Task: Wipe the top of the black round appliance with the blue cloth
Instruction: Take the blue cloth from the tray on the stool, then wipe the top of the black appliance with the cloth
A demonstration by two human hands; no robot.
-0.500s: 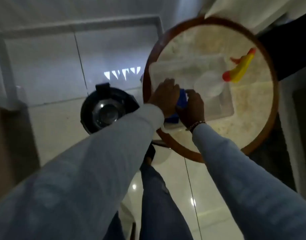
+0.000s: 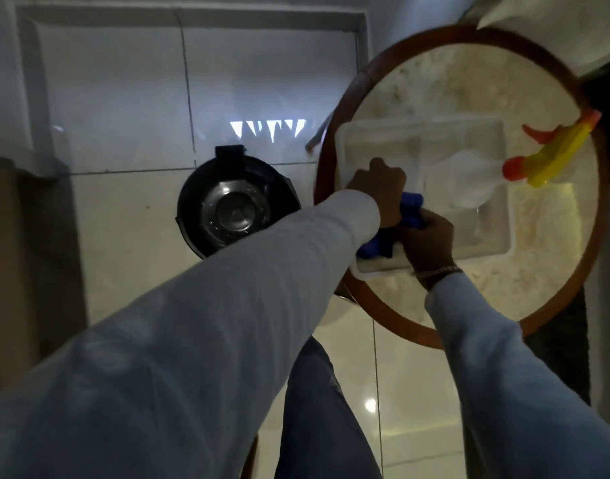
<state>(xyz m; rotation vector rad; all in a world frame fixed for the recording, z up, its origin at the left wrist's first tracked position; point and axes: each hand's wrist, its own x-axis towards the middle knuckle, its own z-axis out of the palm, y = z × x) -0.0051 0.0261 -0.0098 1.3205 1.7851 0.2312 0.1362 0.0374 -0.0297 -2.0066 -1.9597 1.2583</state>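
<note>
The black round appliance [image 2: 232,209] stands on the tiled floor left of a round table, its shiny metal centre facing up. The blue cloth [image 2: 411,209] lies bunched at the near left corner of a white plastic tray [image 2: 497,250] on the table. My left hand [image 2: 379,186] is closed over the cloth's upper part. My right hand [image 2: 429,242] grips its lower right part. Both hands are over the tray, to the right of the appliance and apart from it. Part of the cloth is hidden under my left wrist.
The round table [image 2: 393,326] has a brown wooden rim and a pale marbled top. A spray bottle [image 2: 552,155] with a yellow and orange head lies across the tray's far right. My legs in jeans [image 2: 324,409] stand on the glossy floor below.
More of the blue cloth shows between and below my hands than before; both hands stay on it over the tray. The view has shifted slightly.
</note>
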